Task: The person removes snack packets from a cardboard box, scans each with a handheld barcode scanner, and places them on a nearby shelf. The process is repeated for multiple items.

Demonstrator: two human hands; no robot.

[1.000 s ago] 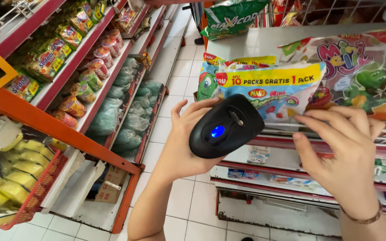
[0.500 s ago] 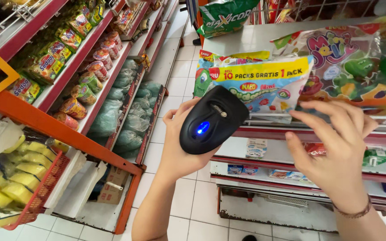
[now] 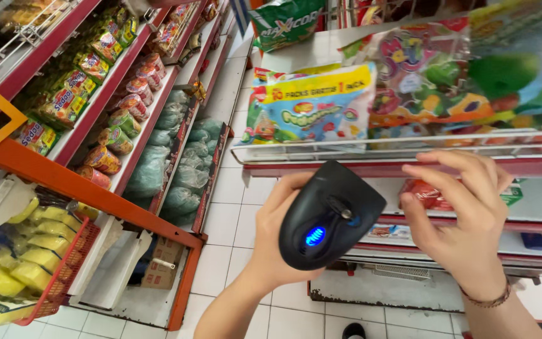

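Scanning looks like the step now: left hand (image 3: 283, 235) wraps tight around the black scanner (image 3: 327, 216) below the snack shelf (image 3: 403, 150), while right hand (image 3: 462, 213) hovers open, holding nothing, so aiming comes next.

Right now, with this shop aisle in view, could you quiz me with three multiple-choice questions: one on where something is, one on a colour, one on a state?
1. Where are the yellow bags?
A. lower left, in a red basket
B. on the floor tiles
C. top right shelf

2. What colour is the light on the scanner?
A. red
B. blue
C. green

3. What is the left hand doing?
A. hanging empty
B. gripping the scanner
C. pulling a bag out

Answers:
1 A, they fill the red wire basket.
2 B, a blue glow shows on its black body.
3 B, its fingers wrap the scanner; the right hand hovers beside it, open.
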